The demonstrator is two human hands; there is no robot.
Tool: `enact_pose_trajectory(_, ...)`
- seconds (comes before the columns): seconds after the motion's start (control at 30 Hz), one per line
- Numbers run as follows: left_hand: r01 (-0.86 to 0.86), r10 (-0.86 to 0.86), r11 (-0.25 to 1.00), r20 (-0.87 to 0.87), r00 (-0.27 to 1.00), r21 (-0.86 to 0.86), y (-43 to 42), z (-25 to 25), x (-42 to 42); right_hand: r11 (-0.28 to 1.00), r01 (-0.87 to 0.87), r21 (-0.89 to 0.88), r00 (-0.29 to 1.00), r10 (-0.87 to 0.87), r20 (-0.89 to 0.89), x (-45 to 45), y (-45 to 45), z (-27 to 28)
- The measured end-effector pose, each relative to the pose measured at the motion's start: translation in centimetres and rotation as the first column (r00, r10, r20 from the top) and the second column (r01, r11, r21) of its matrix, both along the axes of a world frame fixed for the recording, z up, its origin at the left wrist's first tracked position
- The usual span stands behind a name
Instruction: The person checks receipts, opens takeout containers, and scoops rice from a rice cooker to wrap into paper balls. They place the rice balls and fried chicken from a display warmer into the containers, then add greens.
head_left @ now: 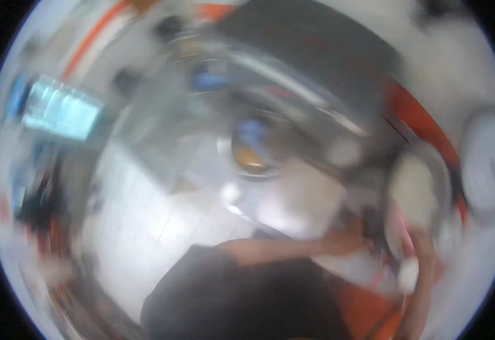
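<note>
Pink object (pixel 404 231) (blurred) beside right hand (pixel 423 245), left arm (pixel 284 249) crosswise.

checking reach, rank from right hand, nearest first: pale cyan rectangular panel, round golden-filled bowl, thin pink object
1. Pink object, by the right hand
2. Golden-filled bowl, near centre
3. Cyan panel, far left

left arm (pixel 287 250) stretched rightward, left hand (pixel 352 240), right hand (pixel 422 245) blurred

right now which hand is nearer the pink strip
Right: the right hand is close by the pink strip, on its right; the left hand is farther off, to its left.
</note>
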State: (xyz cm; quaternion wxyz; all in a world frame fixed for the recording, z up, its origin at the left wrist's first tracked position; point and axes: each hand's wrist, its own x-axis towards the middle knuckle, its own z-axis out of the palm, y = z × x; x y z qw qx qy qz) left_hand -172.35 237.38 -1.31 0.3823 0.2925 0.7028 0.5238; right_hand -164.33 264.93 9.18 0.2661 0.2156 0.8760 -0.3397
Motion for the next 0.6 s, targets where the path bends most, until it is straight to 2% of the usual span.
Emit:
enact_pose_trajectory(0.13, 0.035, -0.033, 0.994, -0.021, 0.999, 0.104, -0.4, -0.3, 0.0, 0.98, -0.012, 0.197, 0.992, 0.036, -0.12, -6.3, -4.0, -2.5)
enact_pose_trajectory(0.17, 0.113, -0.115, 0.99, 0.019, 0.993, 0.088, -0.8, 0.3, -0.6, 0.972, 0.001, 0.236, 0.99, 0.033, -0.139, -6.7, -5.6, -2.4)
enact_pose_trajectory(0.2, 0.087, -0.088, 0.992, 0.006, 0.996, 0.095, -1.9, 1.8, -1.1, 0.965, 0.012, 0.264, 0.987, 0.03, -0.156, -6.9, -6.9, -2.3)
enact_pose_trajectory(0.27, 0.145, -0.151, 0.982, 0.047, 0.987, 0.118, -4.6, 4.2, -2.3, 0.956, 0.034, 0.291, 0.981, 0.024, -0.194, -6.9, -9.0, -2.3)
enact_pose_trajectory(0.33, 0.139, -0.142, 0.986, 0.027, 0.99, 0.096, -6.7, 3.4, -3.5, 0.956, 0.05, 0.289, 0.973, 0.019, -0.231, -6.8, -11.3, -2.5)
enact_pose_trajectory(0.37, 0.154, -0.156, 0.985, 0.015, 0.988, 0.071, -7.5, 2.4, -3.6, 0.958, 0.062, 0.279, 0.968, 0.01, -0.249, -6.8, -12.3, -2.5)
enact_pose_trajectory(0.43, 0.228, -0.249, 0.965, -0.179, 0.952, -0.133, -7.5, -4.9, -3.7, 0.967, 0.092, 0.237, 0.955, -0.019, -0.294, -6.6, -14.5, -2.7)
enact_pose_trajectory(0.5, 0.022, -0.072, 0.989, -0.345, 0.936, -0.147, -11.5, -9.7, -3.1, 0.978, 0.119, 0.174, 0.943, -0.056, -0.327, -6.2, -16.4, -2.9)
enact_pose_trajectory(0.57, -0.004, -0.145, 0.938, -0.401, 0.905, -0.348, -15.0, -12.9, -3.4, 0.984, 0.155, 0.082, 0.931, -0.118, -0.345, -5.5, -18.2, -3.0)
enact_pose_trajectory(0.6, -0.06, -0.152, 0.928, -0.522, 0.839, -0.367, -16.3, -15.9, -3.0, 0.983, 0.181, 0.024, 0.923, -0.161, -0.35, -5.2, -18.9, -3.2)
